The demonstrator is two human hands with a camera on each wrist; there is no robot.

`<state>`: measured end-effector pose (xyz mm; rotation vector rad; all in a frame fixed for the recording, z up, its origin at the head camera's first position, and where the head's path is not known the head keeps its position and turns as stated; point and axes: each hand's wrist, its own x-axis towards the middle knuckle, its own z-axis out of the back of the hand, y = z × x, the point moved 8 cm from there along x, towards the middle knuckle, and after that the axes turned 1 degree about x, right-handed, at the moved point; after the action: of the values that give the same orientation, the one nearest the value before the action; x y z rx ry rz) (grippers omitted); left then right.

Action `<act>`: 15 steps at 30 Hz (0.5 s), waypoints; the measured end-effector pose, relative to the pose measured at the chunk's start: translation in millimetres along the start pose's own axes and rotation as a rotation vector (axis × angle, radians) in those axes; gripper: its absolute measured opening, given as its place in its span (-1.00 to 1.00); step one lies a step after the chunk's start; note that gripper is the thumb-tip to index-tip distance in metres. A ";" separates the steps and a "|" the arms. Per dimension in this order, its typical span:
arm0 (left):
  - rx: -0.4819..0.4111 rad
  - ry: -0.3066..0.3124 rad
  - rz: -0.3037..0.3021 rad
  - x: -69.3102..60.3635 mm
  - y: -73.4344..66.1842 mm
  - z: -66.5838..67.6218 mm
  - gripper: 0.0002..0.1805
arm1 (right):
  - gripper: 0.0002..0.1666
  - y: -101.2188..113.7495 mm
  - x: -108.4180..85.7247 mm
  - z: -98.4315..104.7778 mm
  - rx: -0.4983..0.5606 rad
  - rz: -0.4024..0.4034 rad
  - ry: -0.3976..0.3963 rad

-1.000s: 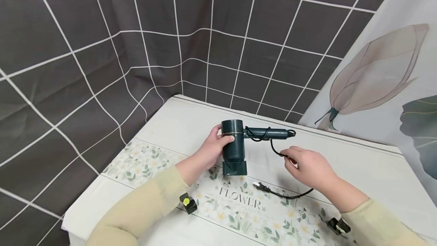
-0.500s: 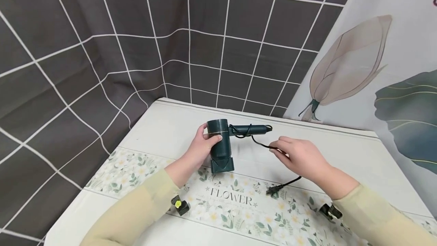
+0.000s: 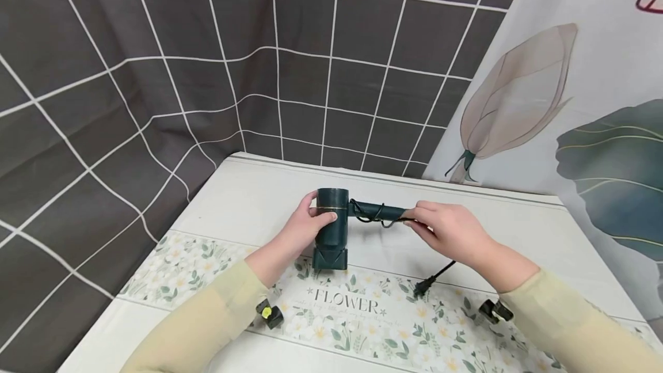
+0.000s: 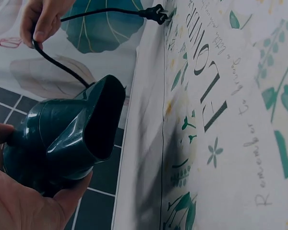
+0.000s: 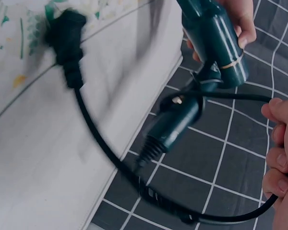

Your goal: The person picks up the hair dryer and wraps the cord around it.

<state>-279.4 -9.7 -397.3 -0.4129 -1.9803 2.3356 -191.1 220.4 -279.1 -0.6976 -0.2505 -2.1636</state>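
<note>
Dark green hair dryer [image 3: 331,232] is up off the surface [image 3: 243,200], above its back-middle part; we have it in the left hand [image 3: 292,238], thumb across the front of the barrel, fingers round the far side. Nozzle [image 3: 330,259] points toward us, handle [image 3: 380,210] sticks out to the right. Right hand [image 3: 458,233] pinches the black cord [image 5: 101,143], fingers curled, just beside the handle's end; our right wrist view shows a gap between hand and handle. Part of the cord is looped loosely round the handle, and a free tail runs out of the right hand. Plug [image 3: 423,286] hangs on that tail over the flower-print band; we can't tell if it touches. FLOWER lettering [image 3: 346,301] sits nearer us, between the two forearms. Both sleeves are pale yellow, with black straps [image 3: 270,315] at the wrists. Behind it all we see dark cloth [image 3: 362,85] with a white grid.
</note>
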 end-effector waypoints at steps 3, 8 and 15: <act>0.060 0.030 -0.001 -2.5 -1.5 -3.0 -0.11 | -0.83 -2.3 4.7 -0.3 -0.006 -0.001 0.010; 0.130 0.081 -0.013 -6.8 -3.2 -9.7 -0.12 | -0.86 -6.2 11.4 -1.8 -0.019 0.002 0.006; 0.178 0.164 -0.050 -11.9 -7.6 -18.0 -0.14 | -0.90 -16.9 15.7 -5.0 -0.009 -0.022 -0.010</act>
<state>-264.7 6.4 -390.4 -0.5180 -1.6761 2.3389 -214.0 218.8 -273.5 -0.7142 -0.2549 -2.1839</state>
